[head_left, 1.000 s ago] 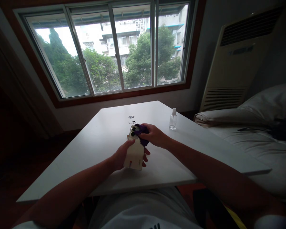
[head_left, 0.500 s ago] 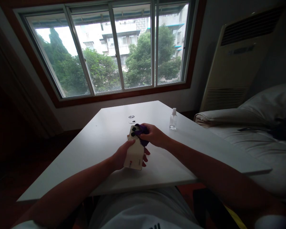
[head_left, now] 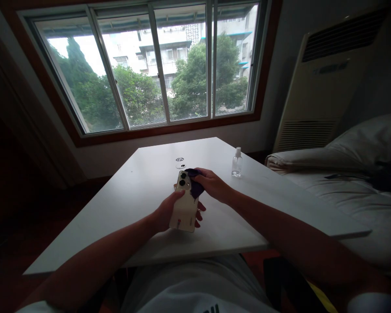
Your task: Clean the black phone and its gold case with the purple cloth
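Note:
A pale phone (head_left: 184, 212) is tilted above the white table, its back with round dark camera lenses facing me. My left hand (head_left: 168, 210) is closed around it, thumb across the back and fingertips showing past the right edge. My right hand (head_left: 214, 184) pinches a dark purple cloth (head_left: 196, 188) at the phone's upper right edge, beside the lenses. The cloth hangs down along that edge. Whether it touches the phone's back there I cannot tell.
On the white table (head_left: 124, 200) a clear spray bottle (head_left: 236, 165) stands upright, right of my hands. A round black-and-white piece (head_left: 180, 162) lies beyond the phone. A cushioned seat (head_left: 332, 191) is at the right, a window (head_left: 163, 69) ahead, and an air conditioner (head_left: 322, 82) stands right of it.
My right hand has shifted slightly right with the cloth, away from the camera lenses, which now show more fully. My left hand holds the phone in nearly the same place.

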Demonstrator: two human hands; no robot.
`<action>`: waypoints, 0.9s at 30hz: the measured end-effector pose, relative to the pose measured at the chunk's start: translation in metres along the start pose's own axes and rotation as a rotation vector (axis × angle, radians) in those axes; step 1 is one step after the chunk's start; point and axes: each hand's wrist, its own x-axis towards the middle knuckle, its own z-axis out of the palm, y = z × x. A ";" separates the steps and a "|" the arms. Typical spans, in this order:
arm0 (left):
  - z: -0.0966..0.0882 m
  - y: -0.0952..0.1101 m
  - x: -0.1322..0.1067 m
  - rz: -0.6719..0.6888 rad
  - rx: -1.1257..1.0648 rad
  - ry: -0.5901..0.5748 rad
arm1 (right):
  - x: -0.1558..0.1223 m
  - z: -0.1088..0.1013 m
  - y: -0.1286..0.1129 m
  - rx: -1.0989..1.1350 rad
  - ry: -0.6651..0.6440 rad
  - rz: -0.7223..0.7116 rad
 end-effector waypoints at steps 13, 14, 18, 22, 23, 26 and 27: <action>-0.004 -0.003 0.002 -0.001 0.004 -0.041 | -0.001 0.000 -0.001 0.080 0.001 0.008; -0.004 -0.003 0.002 0.000 0.006 -0.040 | -0.001 0.000 0.000 0.082 0.002 0.009; -0.004 -0.003 0.002 -0.001 0.012 -0.038 | 0.001 -0.002 0.004 0.102 -0.002 0.014; -0.004 -0.003 0.002 0.000 0.013 -0.040 | 0.002 -0.004 0.006 0.115 -0.018 0.012; -0.003 -0.003 0.002 0.005 0.010 -0.039 | 0.001 -0.004 0.006 0.112 -0.020 0.009; -0.001 -0.001 0.002 0.018 -0.004 -0.034 | 0.001 -0.004 0.005 0.107 -0.025 0.003; 0.000 -0.001 0.002 0.018 -0.006 -0.032 | 0.001 -0.003 0.005 0.108 -0.027 0.002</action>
